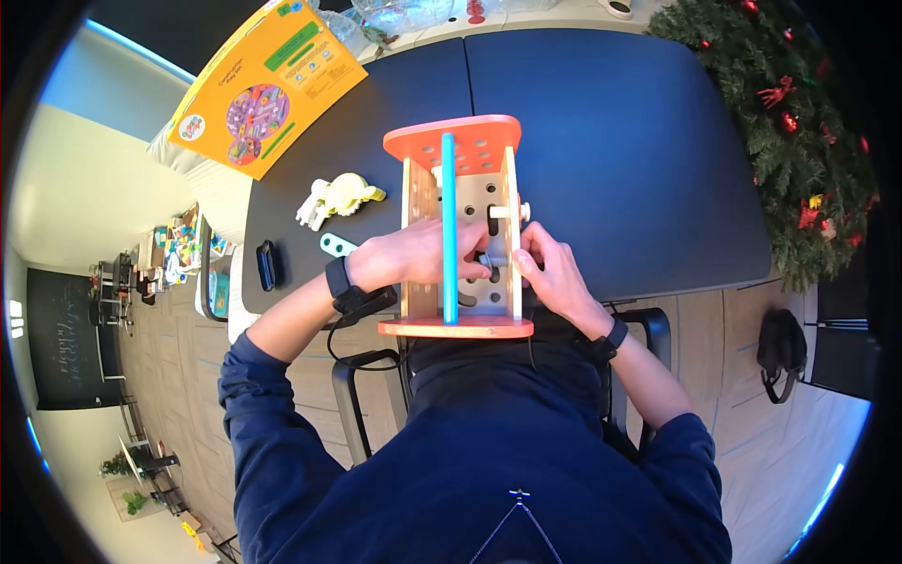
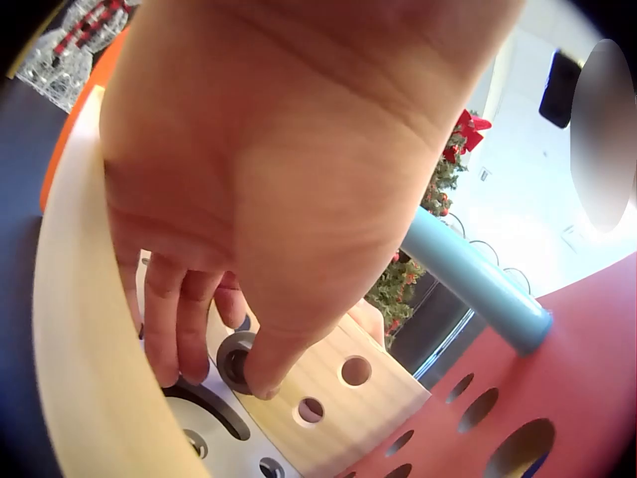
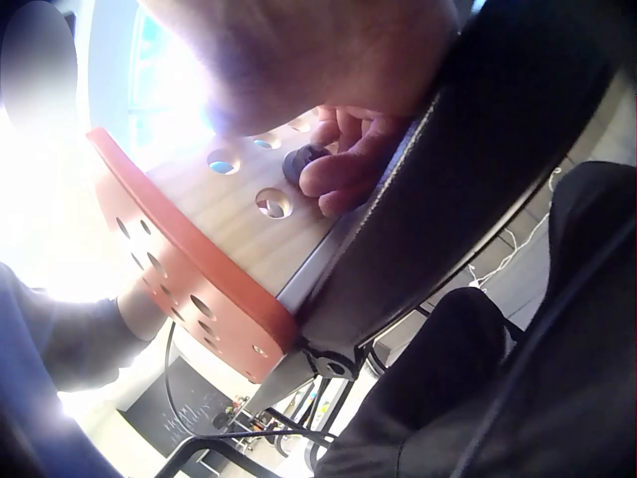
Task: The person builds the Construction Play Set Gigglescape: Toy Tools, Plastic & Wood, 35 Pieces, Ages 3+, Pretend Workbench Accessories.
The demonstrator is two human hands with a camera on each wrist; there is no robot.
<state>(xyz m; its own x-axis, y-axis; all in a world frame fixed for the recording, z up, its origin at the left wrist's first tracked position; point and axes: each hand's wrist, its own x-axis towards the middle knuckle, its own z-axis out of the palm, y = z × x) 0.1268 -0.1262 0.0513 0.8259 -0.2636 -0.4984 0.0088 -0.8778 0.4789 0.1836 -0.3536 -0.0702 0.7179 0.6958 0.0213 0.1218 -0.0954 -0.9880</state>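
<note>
A wooden toy toolbox with orange-red end boards [image 1: 456, 327], pale side boards [image 1: 514, 188] full of holes and a blue dowel handle [image 1: 449, 207] stands upright at the table's near edge. My left hand [image 1: 413, 254] reaches under the handle into it. Thumb and fingers pinch the round end of a grey toy bolt [image 2: 236, 360] at the inner face of the right side board. Outside that board, my right hand [image 1: 554, 273] pinches a dark grey round piece [image 3: 301, 164] against the wood. A cream toy bolt [image 1: 507, 212] sticks through the same board, farther back.
Left on the dark table [image 1: 620, 141] lie cream and yellow toy pieces [image 1: 340, 197], a mint strip with holes [image 1: 336, 244] and a black case [image 1: 269, 265]. An orange-yellow box [image 1: 272, 89] stands behind them. A decorated Christmas tree [image 1: 785, 122] borders the right side.
</note>
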